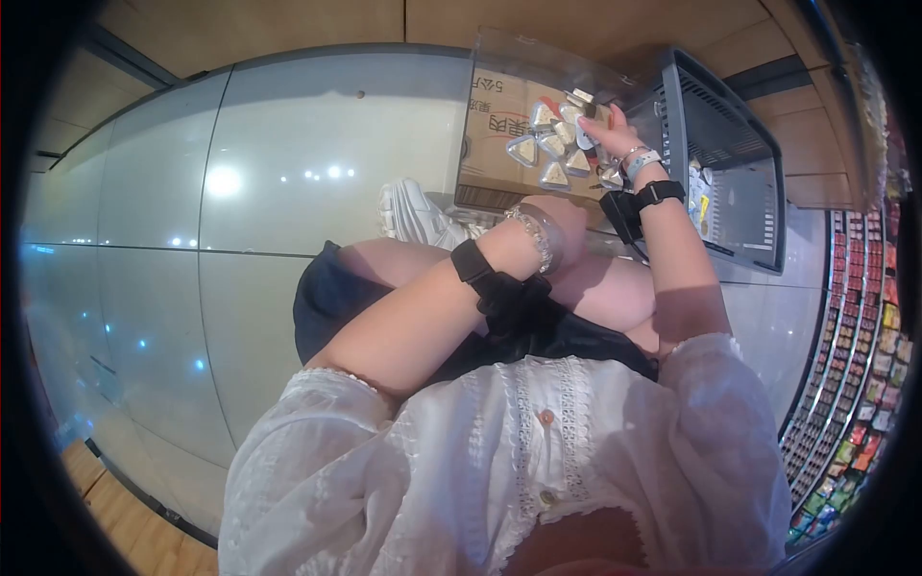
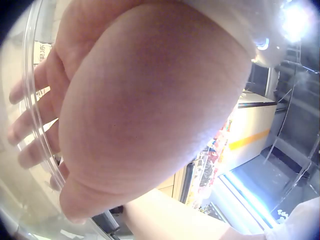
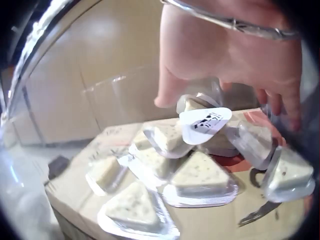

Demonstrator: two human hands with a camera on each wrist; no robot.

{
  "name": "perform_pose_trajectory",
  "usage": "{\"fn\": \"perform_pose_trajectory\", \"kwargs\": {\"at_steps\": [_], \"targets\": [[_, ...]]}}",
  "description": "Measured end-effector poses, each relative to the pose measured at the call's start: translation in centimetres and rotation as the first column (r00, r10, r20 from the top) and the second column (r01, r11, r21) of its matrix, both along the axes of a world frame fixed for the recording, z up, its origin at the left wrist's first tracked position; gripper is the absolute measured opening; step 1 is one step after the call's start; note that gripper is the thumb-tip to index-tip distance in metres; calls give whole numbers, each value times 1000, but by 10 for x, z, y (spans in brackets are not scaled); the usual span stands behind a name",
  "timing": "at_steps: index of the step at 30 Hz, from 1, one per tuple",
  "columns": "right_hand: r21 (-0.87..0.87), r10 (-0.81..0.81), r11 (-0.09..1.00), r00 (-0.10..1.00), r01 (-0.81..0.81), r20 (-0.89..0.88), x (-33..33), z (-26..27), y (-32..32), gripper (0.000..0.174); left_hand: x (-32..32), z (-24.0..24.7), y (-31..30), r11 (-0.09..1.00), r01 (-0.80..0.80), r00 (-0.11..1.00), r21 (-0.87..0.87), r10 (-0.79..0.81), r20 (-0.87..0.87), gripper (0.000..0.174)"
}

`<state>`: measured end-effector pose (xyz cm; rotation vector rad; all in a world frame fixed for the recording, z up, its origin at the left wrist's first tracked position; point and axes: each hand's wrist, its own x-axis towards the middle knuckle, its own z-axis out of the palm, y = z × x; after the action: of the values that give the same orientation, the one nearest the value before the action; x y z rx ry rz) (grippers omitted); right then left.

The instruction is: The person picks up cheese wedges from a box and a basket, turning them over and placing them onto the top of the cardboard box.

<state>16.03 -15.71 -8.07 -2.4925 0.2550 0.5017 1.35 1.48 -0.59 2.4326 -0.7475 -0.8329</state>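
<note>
A cardboard box [image 1: 490,125] on the floor carries several triangular cheese packs [image 1: 552,144] in clear shells. My right hand [image 1: 607,130] hovers over them with its fingers loosely spread. In the right wrist view this right hand [image 3: 225,95] hangs just above a pack with a white printed label [image 3: 205,120], and no finger plainly closes on it. More wedges [image 3: 200,175] lie in front. My left hand [image 1: 562,226] rests by my knee, its fingers hidden in the head view. The left wrist view shows the left hand [image 2: 150,110] with fairly straight fingers [image 2: 25,125] against a clear plastic rim [image 2: 35,100].
A grey shopping basket [image 1: 730,154] with a few items stands right of the box. A white shoe [image 1: 413,211] is planted on the glossy tiled floor [image 1: 288,192]. Store shelves of packaged goods [image 1: 864,317] run along the right.
</note>
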Motion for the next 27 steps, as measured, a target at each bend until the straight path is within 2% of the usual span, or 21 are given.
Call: {"fn": "perform_pose_trajectory", "kwargs": {"at_steps": [2,3,5,6,8,11,15,17,20,23,25,27], "targets": [[-188,155,970,988,-152,0,-3,16,12,110,0,0,0,1000,9,1000,6,-9,1,33],[-194,161,968,987,-158,-1,-4,17,16,110,-1,-1,0,1000,6,1000,11,-6,2,33],[-449,411,815,912,-367,1,-5,18,27,113,-2,-1,0,1000,-4,1000,12,4,1,32],[-452,417,811,909,-373,-2,-4,18,30,113,-2,1,1,1000,-2,1000,17,2,1,32],[-493,525,736,851,-464,-16,-1,18,36,112,-2,2,1,1000,-3,1000,18,3,-1,31],[-441,554,738,831,-511,-37,1,20,42,107,-2,-2,-1,1000,2,1000,21,-3,15,30],[-432,542,753,840,-496,-18,7,4,43,102,-3,-8,-5,1000,-13,999,14,13,45,29],[-411,533,789,841,-456,91,6,-7,45,93,-4,-4,-4,1000,-18,998,1,18,60,29],[-495,507,770,857,-403,90,4,-11,51,93,-5,3,1,999,38,999,-3,-38,14,31],[-417,398,826,916,-380,-48,4,3,60,103,-6,-7,-5,999,-42,997,-24,43,58,33],[-455,395,813,918,-363,-27,6,-2,59,102,-6,-5,-6,997,-56,997,-51,58,47,32],[-448,348,844,937,-296,36,1,4,64,77,-5,-7,-6,997,-28,998,-75,31,46,33]]}}
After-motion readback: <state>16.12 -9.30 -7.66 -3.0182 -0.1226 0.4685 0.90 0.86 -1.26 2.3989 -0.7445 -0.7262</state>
